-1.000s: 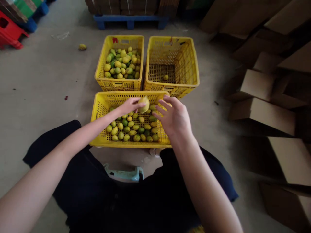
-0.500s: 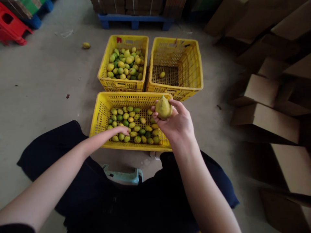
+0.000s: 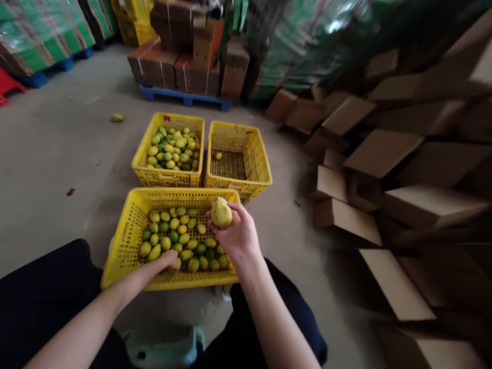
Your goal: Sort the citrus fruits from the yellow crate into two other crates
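**Right hand [image 3: 240, 234] grips a pale fruit [image 3: 222, 213] over the near crate [image 3: 125, 243] while the left hand [image 3: 168, 260] reaches inside**

In the head view, the near yellow crate serves as landmark. The right hand is over its right end, palm turned up, fingers curled around the pale yellow-green fruit; the fruit's narrow tip points away from the person. The left hand is down inside the crate, close to its front wall and left of the right hand. Its fingertips are at a yellowish fruit [image 3: 176, 264]; whether they are closed on it cannot be told, as the fingers are largely hidden.

Around the left hand, small green and yellow fruits [image 3: 184, 239] lie spread over the crate's slotted bottom, some touching and others apart.

Just beyond the near crate stand two more yellow crates, side by side. The far-left crate [image 3: 165, 179] holds a heap of green and yellow fruits [image 3: 169, 148]; the far-right crate [image 3: 259, 161] has one small yellow fruit [image 3: 219, 156] on its bottom. Further beyond, a blue pallet [image 3: 187, 98] carries stacked cartons [image 3: 154, 66]. Past the far-left crate, a lone fruit [image 3: 117, 118] lies on the floor [image 3: 84, 154]. Well to the right of the near crate, cardboard boxes [image 3: 355, 220] are jumbled together. On its near side, between the person's dark-clothed legs [image 3: 42, 287], is a pale teal plastic piece [image 3: 171, 351].
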A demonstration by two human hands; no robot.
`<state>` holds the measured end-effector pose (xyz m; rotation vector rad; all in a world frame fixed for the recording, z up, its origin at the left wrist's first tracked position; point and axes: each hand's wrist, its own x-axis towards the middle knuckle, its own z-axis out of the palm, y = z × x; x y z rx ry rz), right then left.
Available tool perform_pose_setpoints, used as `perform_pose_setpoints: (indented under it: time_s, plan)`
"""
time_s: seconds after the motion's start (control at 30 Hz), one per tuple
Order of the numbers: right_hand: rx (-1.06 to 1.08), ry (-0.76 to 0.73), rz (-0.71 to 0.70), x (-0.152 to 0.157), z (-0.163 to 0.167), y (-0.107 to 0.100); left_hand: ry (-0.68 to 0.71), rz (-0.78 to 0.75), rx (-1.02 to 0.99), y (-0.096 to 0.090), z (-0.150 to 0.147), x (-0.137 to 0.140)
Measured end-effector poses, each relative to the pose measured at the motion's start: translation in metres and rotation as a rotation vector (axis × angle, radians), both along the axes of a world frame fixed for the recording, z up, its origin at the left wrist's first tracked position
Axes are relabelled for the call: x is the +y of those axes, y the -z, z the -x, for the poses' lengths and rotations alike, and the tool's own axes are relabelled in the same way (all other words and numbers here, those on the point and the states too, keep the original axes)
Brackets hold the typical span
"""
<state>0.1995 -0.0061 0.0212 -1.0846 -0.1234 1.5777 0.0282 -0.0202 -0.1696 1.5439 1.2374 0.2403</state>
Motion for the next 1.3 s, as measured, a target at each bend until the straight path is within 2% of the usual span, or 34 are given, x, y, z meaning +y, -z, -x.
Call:
perform_pose_setpoints:
  time_s: [0.07, 0.13, 0.2, 0.27, 0.3, 0.37, 0.43, 0.5, 0.57, 0.67, 0.73, 0.9, 1.0, 1.3]
  plan:
    - [-0.044, -0.025, -0.068, 0.002, -0.001, 0.006, 0.029, -0.046, 0.051, -0.012, 0.002, 0.022]
    - [-0.087, -0.092, -0.138, 0.007, -0.003, 0.012, 0.039, -0.122, 0.096, -0.040, 0.005, 0.056]
    - [-0.094, -0.130, -0.175, 0.015, -0.006, 0.014, 0.016, -0.232, 0.101, -0.086, 0.007, 0.093]
    - [-0.082, -0.079, -0.187, 0.023, -0.009, 0.012, -0.042, -0.390, 0.048, -0.145, 0.010, 0.120]
    - [-0.082, -0.030, -0.200, 0.026, -0.011, 0.010, -0.093, -0.505, -0.070, -0.174, 0.012, 0.127]
    - [-0.101, 0.050, -0.263, 0.029, -0.014, 0.003, -0.190, -0.594, -0.380, -0.221, 0.018, 0.124]
    - [-0.131, 0.087, -0.357, 0.028, -0.013, -0.004, -0.246, -0.576, -0.637, -0.244, 0.026, 0.105]
    - [-0.157, 0.103, -0.434, 0.024, -0.007, -0.009, -0.268, -0.544, -0.726, -0.242, 0.033, 0.082]
    - [-0.197, 0.099, -0.487, 0.019, 0.005, -0.012, -0.269, -0.501, -0.723, -0.225, 0.037, 0.063]
    - [-0.305, 0.054, -0.563, 0.013, 0.024, -0.016, -0.275, -0.404, -0.747, -0.200, 0.037, 0.050]
    - [-0.375, 0.044, -0.599, 0.010, 0.033, -0.017, -0.280, -0.355, -0.801, -0.193, 0.037, 0.048]
    - [-0.503, 0.017, -0.651, 0.004, 0.036, -0.017, -0.350, -0.300, -0.927, -0.196, 0.040, 0.047]
    - [-0.527, -0.003, -0.649, 0.002, 0.035, -0.017, -0.404, -0.259, -0.930, -0.198, 0.043, 0.045]
    - [-0.539, -0.016, -0.605, 0.006, 0.034, -0.008, -0.432, -0.254, -0.933, -0.197, 0.049, 0.048]
